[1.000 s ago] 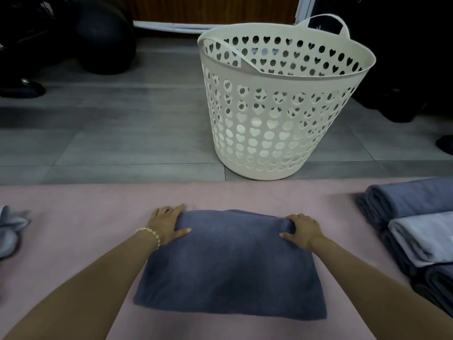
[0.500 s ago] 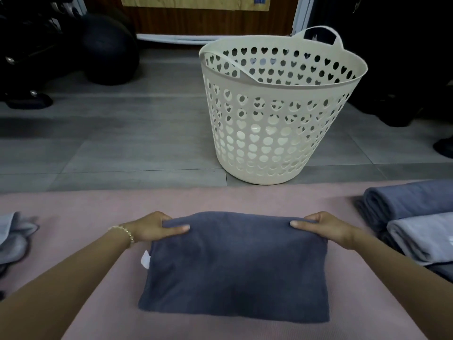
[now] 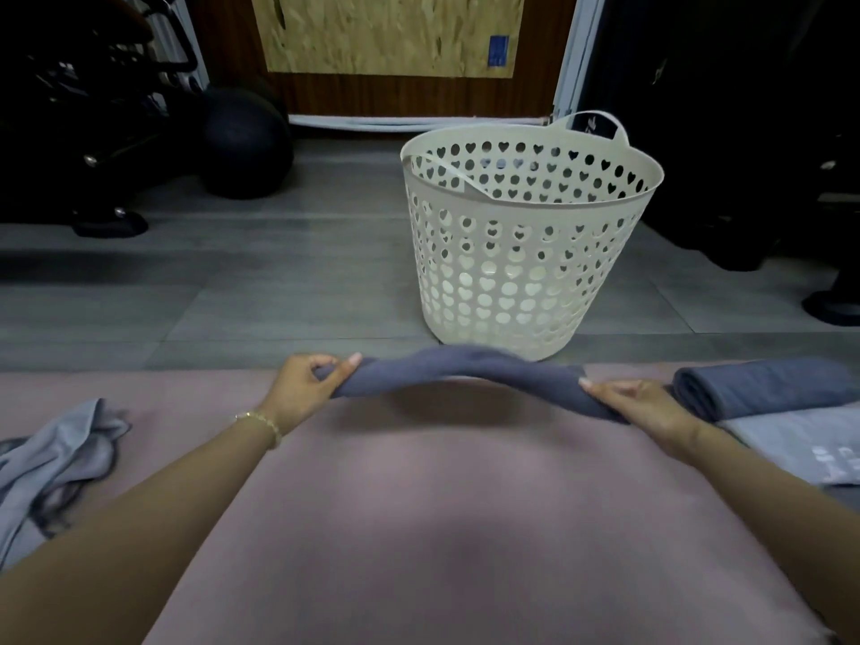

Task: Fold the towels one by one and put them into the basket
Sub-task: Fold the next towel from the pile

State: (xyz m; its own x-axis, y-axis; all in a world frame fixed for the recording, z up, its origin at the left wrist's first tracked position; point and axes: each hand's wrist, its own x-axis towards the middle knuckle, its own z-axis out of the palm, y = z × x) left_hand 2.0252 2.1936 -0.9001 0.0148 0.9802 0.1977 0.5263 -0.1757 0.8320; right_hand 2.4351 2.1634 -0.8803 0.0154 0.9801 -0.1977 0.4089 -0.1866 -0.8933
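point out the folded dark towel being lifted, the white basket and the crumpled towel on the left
folded dark blue-grey towel [image 3: 465, 363], head view, middle of its raised fold
white plastic heart-holed basket [image 3: 507, 272], head view, front wall
crumpled light grey towel [image 3: 56, 449], head view, middle

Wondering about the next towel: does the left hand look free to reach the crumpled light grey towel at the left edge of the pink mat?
Probably not yet. The left hand grips one end of the folded dark blue towel, the right hand the other. Nothing lies between it and the crumpled light grey towel.
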